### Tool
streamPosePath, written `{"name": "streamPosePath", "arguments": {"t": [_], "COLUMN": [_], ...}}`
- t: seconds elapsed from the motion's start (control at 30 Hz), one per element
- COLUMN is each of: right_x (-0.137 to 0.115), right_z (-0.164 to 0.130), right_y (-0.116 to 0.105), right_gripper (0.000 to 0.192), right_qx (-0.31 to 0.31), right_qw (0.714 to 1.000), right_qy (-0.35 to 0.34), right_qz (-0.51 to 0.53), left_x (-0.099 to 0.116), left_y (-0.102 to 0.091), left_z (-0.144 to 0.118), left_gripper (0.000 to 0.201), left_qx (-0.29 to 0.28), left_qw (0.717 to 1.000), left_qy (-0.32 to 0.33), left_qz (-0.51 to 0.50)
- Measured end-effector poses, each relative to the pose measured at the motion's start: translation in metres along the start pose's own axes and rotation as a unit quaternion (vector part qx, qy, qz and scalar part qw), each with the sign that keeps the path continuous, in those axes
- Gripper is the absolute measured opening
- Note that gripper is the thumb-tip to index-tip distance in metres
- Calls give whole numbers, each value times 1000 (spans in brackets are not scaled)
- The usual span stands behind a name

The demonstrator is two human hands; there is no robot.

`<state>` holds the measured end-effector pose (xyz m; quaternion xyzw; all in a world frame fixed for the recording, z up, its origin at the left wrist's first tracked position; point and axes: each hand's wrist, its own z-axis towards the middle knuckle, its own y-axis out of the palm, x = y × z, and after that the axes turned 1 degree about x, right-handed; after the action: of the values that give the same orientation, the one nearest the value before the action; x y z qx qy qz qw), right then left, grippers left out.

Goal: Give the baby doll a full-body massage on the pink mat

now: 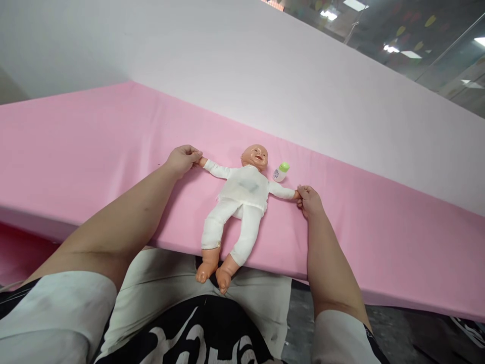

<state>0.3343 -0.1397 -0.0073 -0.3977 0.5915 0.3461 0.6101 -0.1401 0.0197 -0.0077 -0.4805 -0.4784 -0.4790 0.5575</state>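
The doll [245, 188] lies face up on the pink table [337, 232], feet past the edge. The left hand [185, 160] and right hand [309, 201] each pinch one doll wrist, fingers closed; a bottle [281, 172] sits beside its head.

The person wears a black top [208, 313] with large, bold white lettering across the front, cut off by the lower edge of the view so the word cannot be read. Its loose, short sleeves are off-white: the left sleeve [71, 308] shows faint greyish smudges and soft folds, the right sleeve [341, 338] a black strip along its outer side. Below the top come roomy, pale beige trousers [151, 288], creased across the lap. The left hand [182, 160] and right hand [311, 201] are bare.
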Motion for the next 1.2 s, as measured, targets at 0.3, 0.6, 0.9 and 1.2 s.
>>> {"name": "streamPosePath", "arguments": {"t": [0.3, 0.6, 0.9, 1.2], "right_x": [2, 4, 2, 0], "right_z": [3, 6, 3, -1], "right_y": [-2, -9, -6, -1], "right_gripper": [32, 35, 43, 48], "right_qx": [18, -31, -24, -9], "right_qw": [1000, 993, 999, 1000], "right_qy": [13, 35, 18, -1], "right_qz": [16, 106, 27, -16], "left_x": [5, 2, 6, 6], "left_y": [3, 0, 1, 2], "left_z": [0, 2, -4, -1], "left_gripper": [9, 31, 12, 13], "left_qx": [25, -6, -6, 22], "left_qw": [999, 999, 1000, 999], "left_qy": [-34, -33, -16, -27], "left_qz": [5, -39, -4, 28]}}
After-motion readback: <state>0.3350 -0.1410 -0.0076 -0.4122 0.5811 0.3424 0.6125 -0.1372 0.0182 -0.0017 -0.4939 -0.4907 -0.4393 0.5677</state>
